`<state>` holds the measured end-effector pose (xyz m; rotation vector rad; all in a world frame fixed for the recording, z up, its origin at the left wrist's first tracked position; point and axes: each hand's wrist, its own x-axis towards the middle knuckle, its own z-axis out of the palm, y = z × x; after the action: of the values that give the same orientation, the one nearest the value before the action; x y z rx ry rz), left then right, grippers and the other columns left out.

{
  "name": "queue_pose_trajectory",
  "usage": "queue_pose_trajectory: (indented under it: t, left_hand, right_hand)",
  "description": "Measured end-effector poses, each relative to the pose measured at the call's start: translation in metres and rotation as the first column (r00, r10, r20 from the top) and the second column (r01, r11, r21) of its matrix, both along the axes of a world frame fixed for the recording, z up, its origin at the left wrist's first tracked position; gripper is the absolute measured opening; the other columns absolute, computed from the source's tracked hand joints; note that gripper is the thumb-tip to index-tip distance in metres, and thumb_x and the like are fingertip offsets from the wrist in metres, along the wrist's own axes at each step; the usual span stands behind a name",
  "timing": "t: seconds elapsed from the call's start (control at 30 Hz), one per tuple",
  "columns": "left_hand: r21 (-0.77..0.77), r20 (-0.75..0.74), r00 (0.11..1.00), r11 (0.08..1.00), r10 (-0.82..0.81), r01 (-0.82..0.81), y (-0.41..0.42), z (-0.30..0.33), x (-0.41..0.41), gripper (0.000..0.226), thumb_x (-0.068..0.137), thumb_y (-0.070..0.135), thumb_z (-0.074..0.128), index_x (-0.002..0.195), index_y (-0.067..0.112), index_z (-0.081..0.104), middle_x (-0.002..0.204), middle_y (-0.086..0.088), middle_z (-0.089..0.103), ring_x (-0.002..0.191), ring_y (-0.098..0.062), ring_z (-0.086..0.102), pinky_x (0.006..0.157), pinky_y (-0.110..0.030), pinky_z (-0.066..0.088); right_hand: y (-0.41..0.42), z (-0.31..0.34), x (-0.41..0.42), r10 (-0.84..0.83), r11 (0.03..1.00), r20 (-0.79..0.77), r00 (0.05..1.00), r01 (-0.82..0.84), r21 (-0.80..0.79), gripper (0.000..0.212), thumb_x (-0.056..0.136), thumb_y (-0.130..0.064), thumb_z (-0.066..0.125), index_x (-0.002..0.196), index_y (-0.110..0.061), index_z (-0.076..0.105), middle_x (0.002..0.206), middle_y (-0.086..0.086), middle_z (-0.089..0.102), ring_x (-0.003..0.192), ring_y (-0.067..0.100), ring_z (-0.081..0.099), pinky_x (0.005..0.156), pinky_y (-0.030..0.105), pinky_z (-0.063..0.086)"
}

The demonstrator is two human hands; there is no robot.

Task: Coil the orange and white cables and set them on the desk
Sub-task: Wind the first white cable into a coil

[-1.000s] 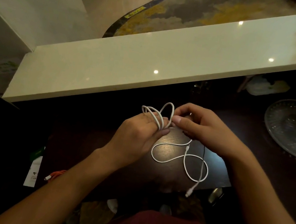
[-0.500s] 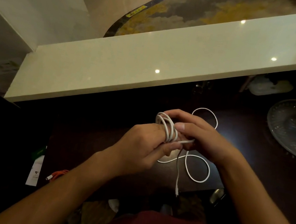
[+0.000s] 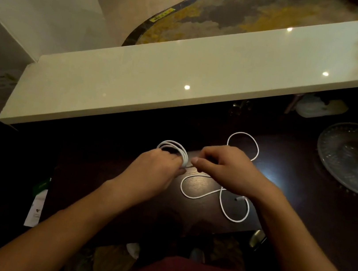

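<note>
My left hand [image 3: 156, 169] holds a small bundle of white cable [image 3: 175, 148] loops, which stick up over its fingers. My right hand [image 3: 226, 170] pinches the same cable just right of the bundle. The loose remainder lies in curves on the dark desk [image 3: 197, 210]: one loop behind my right hand, two loops below it. Its plug end [image 3: 239, 199] rests near my right wrist. The orange cable is out of sight in this frame.
A pale stone counter [image 3: 182, 75] runs across above the desk. A clear glass dish [image 3: 353, 159] sits at the right. A white paper tag [image 3: 36, 207] lies at the desk's left edge. Dark clutter fills the shadow under the counter.
My hands drew apart a little and the view shifted. A cable loop swung out behind my right hand, and the plug end that hung over the desk edge came up onto the desk.
</note>
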<state>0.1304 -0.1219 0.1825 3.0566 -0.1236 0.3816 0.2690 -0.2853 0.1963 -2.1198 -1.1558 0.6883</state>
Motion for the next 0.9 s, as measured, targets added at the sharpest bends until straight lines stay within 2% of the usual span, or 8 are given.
queue_pose_trajectory:
  t: [0.2,0.33,0.5,0.57,0.6,0.67,0.8,0.9]
  left_hand:
    - [-0.034,-0.023,0.999,0.999,0.035,-0.036,0.010,-0.009,0.001,0.026,0.081,0.023,0.082,0.077,0.008,0.061,0.065,-0.011,0.066,0.054,-0.034,0.064,0.043,-0.033,0.047]
    - [-0.078,0.019,1.000,0.997,-0.006,0.008,0.010,-0.007,0.000,0.033,0.093,0.039,0.051,0.076,0.011,0.059,0.065,-0.007,0.065,0.055,-0.031,0.063,0.045,-0.032,0.047]
    - [-0.167,-0.003,1.000,0.986,-0.002,0.002,0.009,0.003,0.003,0.043,0.095,0.044,0.044,0.078,0.009,0.063,0.070,-0.007,0.067,0.061,-0.031,0.064,0.051,-0.036,0.051]
    - [-0.329,-0.116,0.993,0.944,-0.026,-0.014,0.008,0.006,0.004,0.048,0.097,0.048,0.041,0.089,0.011,0.069,0.081,-0.002,0.071,0.073,-0.024,0.068,0.066,-0.040,0.054]
    - [-0.433,-0.163,0.986,0.901,-0.041,-0.034,0.008,0.007,0.003,0.047,0.099,0.048,0.041,0.092,0.012,0.070,0.084,0.003,0.073,0.078,-0.018,0.069,0.072,-0.040,0.054]
    - [-0.584,-0.186,0.981,0.809,-0.053,-0.067,0.009,0.010,0.001,0.041,0.100,0.045,0.045,0.092,0.014,0.071,0.084,0.007,0.073,0.081,-0.010,0.069,0.078,-0.038,0.053]
    - [-0.573,-0.182,0.982,0.816,-0.043,-0.071,0.011,0.011,0.001,0.039,0.100,0.044,0.046,0.090,0.015,0.070,0.082,0.009,0.071,0.079,-0.009,0.067,0.075,-0.038,0.052]
    - [-0.541,-0.182,0.982,0.839,-0.048,-0.059,0.008,0.011,0.004,0.035,0.100,0.041,0.049,0.092,0.015,0.071,0.085,0.008,0.071,0.078,-0.008,0.066,0.074,-0.036,0.052]
  right_hand:
    - [-0.003,0.007,-0.003,0.044,0.994,-0.008,0.999,-0.043,0.103,0.027,0.095,-0.037,0.068,0.072,-0.022,0.068,0.056,-0.004,0.056,0.055,0.008,0.049,0.057,0.030,0.035]
    - [-0.006,0.011,0.004,0.058,0.979,-0.049,0.997,-0.047,0.196,0.030,0.093,-0.039,0.069,0.070,-0.021,0.067,0.055,-0.004,0.055,0.052,0.006,0.047,0.055,0.032,0.036]
    - [-0.018,0.027,0.007,0.168,0.920,-0.192,0.967,-0.084,0.384,0.022,0.091,-0.035,0.070,0.070,-0.031,0.065,0.060,-0.010,0.057,0.059,0.002,0.050,0.056,0.025,0.038]
    - [-0.023,0.032,0.010,0.211,0.897,-0.247,0.946,-0.087,0.434,0.014,0.090,-0.030,0.072,0.076,-0.028,0.072,0.063,-0.001,0.062,0.060,0.011,0.053,0.059,0.030,0.041]
    - [-0.025,0.035,0.012,0.226,0.888,-0.269,0.936,-0.084,0.453,0.009,0.089,-0.028,0.073,0.081,-0.024,0.076,0.067,0.008,0.065,0.061,0.023,0.056,0.060,0.036,0.042]
    - [-0.030,0.038,0.019,0.234,0.868,-0.310,0.921,-0.054,0.494,0.013,0.089,-0.030,0.075,0.092,-0.019,0.079,0.075,0.025,0.065,0.067,0.039,0.058,0.062,0.044,0.044]
    - [-0.036,0.036,0.024,0.251,0.839,-0.327,0.911,-0.037,0.543,0.030,0.085,-0.050,0.074,0.096,-0.023,0.080,0.081,0.030,0.067,0.074,0.050,0.060,0.064,0.055,0.048]
    - [-0.033,0.032,0.017,0.235,0.829,-0.309,0.922,-0.024,0.559,0.030,0.085,-0.049,0.075,0.096,-0.023,0.081,0.079,0.027,0.068,0.072,0.048,0.059,0.061,0.053,0.045]
